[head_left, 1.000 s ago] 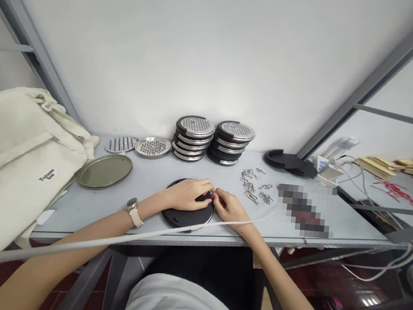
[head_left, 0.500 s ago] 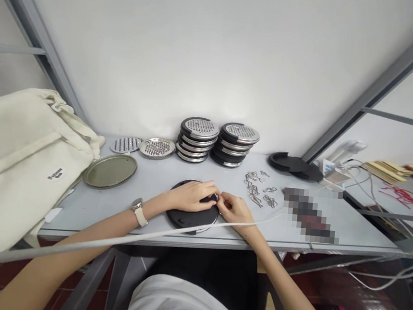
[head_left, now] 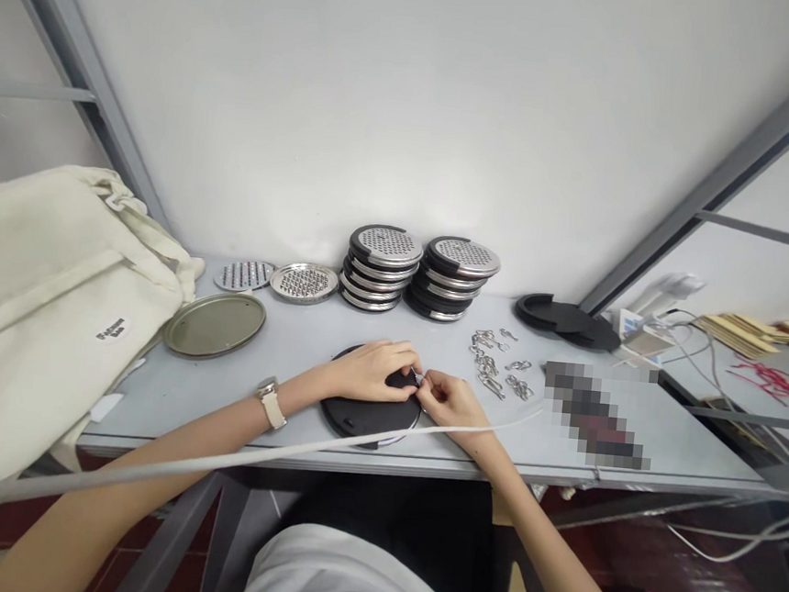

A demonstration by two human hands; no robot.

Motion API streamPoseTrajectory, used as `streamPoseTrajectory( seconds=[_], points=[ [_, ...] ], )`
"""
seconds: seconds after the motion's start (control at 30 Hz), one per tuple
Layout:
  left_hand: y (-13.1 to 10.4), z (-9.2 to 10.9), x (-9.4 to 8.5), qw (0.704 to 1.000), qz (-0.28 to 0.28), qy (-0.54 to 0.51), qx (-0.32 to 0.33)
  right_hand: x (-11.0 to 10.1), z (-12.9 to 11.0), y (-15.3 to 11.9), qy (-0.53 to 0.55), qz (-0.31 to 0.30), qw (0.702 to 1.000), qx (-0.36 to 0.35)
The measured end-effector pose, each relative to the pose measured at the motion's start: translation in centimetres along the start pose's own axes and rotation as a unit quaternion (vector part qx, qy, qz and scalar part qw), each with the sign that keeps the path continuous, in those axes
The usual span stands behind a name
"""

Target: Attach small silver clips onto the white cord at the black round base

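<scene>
A black round grater holder [head_left: 370, 414] with a metal rim showing at its lower right lies flat at the table's front. My left hand [head_left: 378, 373] rests across its top, fingers bent and thumb closed on its right edge. Against that edge my right hand [head_left: 446, 400] pinches a small shiny metal clasp [head_left: 418, 379], mostly hidden by the fingertips. Loose metal clasps [head_left: 489, 364] lie scattered to the right of my hands. Behind stand two stacks of round graters in black holders, a left stack [head_left: 385, 247] and a right stack [head_left: 465, 256].
Loose grater discs [head_left: 304, 283] and a plain metal lid [head_left: 216, 325] lie at left, beside a cream bag [head_left: 55, 303]. Black holders [head_left: 565, 320] sit at back right. A white cable [head_left: 228, 459] crosses in front of my forearms. A blurred patch covers something at right.
The view has shifted slightly. Both hands stay at the holder's right edge, with a bit more of the metal clasp showing between the fingertips.
</scene>
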State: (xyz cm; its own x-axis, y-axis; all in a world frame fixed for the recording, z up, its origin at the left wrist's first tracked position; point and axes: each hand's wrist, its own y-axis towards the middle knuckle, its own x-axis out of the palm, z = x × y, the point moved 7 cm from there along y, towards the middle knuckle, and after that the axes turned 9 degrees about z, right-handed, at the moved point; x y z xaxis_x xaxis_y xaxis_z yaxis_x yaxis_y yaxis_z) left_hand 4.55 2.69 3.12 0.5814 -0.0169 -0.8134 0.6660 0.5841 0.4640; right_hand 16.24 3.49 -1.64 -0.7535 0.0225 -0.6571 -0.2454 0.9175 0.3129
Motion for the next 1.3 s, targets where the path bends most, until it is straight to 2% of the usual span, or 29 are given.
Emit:
streamPoseTrajectory(
  seconds=[0.23, 0.57, 0.83, 1.13, 1.3],
  points=[
    [0.1, -0.2, 0.0, 0.998, -0.018, -0.057, 0.003, 0.0, -0.1, 0.0, 0.010, -0.003, 1.000, -0.015],
    [0.0, -0.3, 0.3, 0.996, -0.040, -0.078, -0.006, 0.2, 0.2, -0.1, 0.030, -0.007, 1.000, -0.004],
    [0.1, -0.2, 0.1, 0.995, -0.046, -0.090, -0.006, -0.2, -0.5, 0.0, 0.042, 0.003, 0.999, -0.013],
    [-0.1, -0.2, -0.1, 0.995, -0.043, -0.090, -0.027, 0.0, -0.8, -0.3, 0.003, -0.011, 0.999, -0.039],
    [-0.1, -0.5, 0.0, 0.994, -0.052, -0.086, -0.048, -0.1, -1.1, -0.4, -0.036, 0.010, 0.997, -0.069]
  ],
)
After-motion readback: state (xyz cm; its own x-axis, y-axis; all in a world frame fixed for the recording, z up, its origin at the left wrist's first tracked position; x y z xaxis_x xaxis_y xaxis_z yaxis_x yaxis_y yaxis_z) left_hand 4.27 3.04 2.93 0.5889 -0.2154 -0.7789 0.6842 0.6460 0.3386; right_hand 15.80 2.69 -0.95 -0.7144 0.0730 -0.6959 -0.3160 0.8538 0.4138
